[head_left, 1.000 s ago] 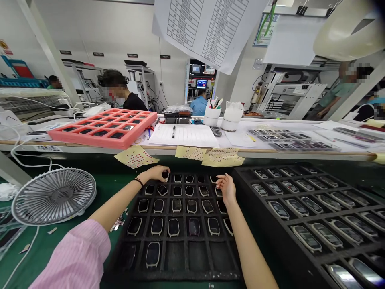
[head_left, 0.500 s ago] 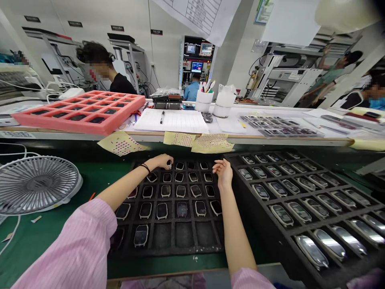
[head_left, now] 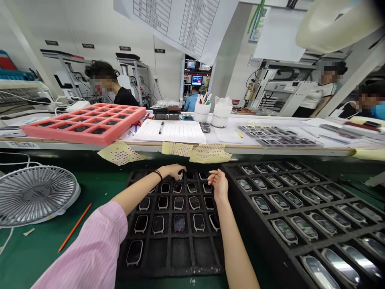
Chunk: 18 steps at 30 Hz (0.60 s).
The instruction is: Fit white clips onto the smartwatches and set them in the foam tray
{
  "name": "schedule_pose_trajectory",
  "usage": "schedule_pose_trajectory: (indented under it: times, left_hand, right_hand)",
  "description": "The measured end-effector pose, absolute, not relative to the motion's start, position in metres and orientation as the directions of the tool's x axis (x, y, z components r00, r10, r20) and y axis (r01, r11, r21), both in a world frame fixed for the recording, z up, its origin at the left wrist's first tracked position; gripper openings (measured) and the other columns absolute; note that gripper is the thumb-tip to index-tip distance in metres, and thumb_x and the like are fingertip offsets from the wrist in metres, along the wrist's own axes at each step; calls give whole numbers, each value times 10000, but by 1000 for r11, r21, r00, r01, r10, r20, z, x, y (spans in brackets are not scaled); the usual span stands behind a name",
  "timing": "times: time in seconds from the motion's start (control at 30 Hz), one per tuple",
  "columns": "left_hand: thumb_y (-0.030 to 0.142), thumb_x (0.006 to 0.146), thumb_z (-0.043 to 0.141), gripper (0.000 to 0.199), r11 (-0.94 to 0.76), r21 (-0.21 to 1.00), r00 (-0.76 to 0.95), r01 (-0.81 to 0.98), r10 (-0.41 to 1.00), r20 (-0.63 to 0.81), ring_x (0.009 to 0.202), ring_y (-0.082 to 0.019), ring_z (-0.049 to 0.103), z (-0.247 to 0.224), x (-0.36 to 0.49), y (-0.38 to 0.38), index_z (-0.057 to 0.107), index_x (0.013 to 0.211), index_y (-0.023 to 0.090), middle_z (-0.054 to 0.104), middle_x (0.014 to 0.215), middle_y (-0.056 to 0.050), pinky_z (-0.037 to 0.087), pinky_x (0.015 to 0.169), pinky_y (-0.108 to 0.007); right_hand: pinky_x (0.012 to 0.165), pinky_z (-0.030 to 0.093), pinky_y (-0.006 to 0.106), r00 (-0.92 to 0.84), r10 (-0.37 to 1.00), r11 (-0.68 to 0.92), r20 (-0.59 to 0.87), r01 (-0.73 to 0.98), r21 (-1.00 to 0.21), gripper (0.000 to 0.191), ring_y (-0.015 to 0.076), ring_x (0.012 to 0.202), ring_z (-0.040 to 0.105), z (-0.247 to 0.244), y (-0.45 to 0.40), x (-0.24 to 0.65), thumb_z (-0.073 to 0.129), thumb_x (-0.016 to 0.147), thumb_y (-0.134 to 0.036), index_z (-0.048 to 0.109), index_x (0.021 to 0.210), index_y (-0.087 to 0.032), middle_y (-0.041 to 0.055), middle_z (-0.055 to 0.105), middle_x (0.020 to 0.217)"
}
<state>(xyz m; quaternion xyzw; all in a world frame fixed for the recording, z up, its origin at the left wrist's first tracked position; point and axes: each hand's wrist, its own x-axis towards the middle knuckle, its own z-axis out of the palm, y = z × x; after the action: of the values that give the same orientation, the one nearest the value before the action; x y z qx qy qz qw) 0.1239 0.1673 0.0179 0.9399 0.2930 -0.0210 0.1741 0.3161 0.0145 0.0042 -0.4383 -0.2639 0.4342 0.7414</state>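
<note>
Watch [head_left: 181,175] handling, seemingly: left hand [head_left: 173,171] curled at twelve o'clock on tray [head_left: 168,273], hold unclear; right hand [head_left: 219,185] half-open, empty, at one; gentle fingertips needed next.

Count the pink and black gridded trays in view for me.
3: the pink tray on the shelf, the black tray under the left hand, and a second black tray to its right. Any stacked underneath would be hidden.

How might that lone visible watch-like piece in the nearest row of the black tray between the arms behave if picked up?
The watch-like piece is probably stiff, given its rigid-looking pale rim. Its smooth dark face could be slippery and scratch easily. Being flat, it seems unlikely to roll.
</note>
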Motion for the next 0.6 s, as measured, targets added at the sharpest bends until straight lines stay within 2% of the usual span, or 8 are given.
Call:
schedule_pose_trajectory:
  times: [0.1, 0.17, 0.4, 0.5, 0.6]
  left_hand:
    - [111, 472, 746, 676, -764, 326, 827, 557, 545, -137, 741, -215, 636, 11, 126, 169, 623, 1132, 192, 709, 900, -38, 441, 599, -227]
    - [111, 473, 750, 665, -758, 347, 825, 553, 557, -99, 753, -215, 642, 8, 121, 168, 623, 1120, 195, 709, 889, -32, 446, 614, -225]
    - [223, 618, 748, 617, -687, 476, 690, 549, 694, 206, 950, -234, 638, 11, 90, 136, 518, 1188, 161, 662, 1085, -79, 473, 809, -288]
    - [250, 659, 742, 618, -676, 529, 625, 513, 716, 310, 964, -213, 634, 22, 76, 109, 477, 1211, 169, 648, 1112, -74, 478, 833, -289]
    - [260, 694, 726, 591, -684, 584, 613, 437, 702, 363, 985, -199, 633, 28, 58, 73, 467, 1222, 209, 652, 1106, -45, 479, 862, -291]
  right_hand:
    - [394, 390, 236, 436, 900, 203, 10, -398, -895, 333, 113, 364, 489, -2, 21, 314, 544, 749, -465, 636, 643, -163, 13, 593, 443]
    - [383, 396, 239, 395, 919, 169, 4, -385, -907, 350, 119, 358, 493, -6, 25, 310, 557, 741, -488, 640, 638, -164, 19, 597, 442]
    - [352, 417, 217, 244, 969, 53, -31, -330, -942, 326, 124, 364, 533, -14, 28, 275, 735, 596, -460, 652, 668, -152, 22, 630, 473]
    - [452, 514, 256, 180, 983, 27, -37, -339, -940, 376, 158, 514, 631, -15, 22, 252, 786, 555, -422, 662, 803, -169, 32, 693, 644]
    - [645, 577, 355, -5, 1000, -22, -23, -434, -901, 443, 198, 741, 685, -16, 11, 226, 763, 629, -424, 637, 989, -199, 58, 711, 900]
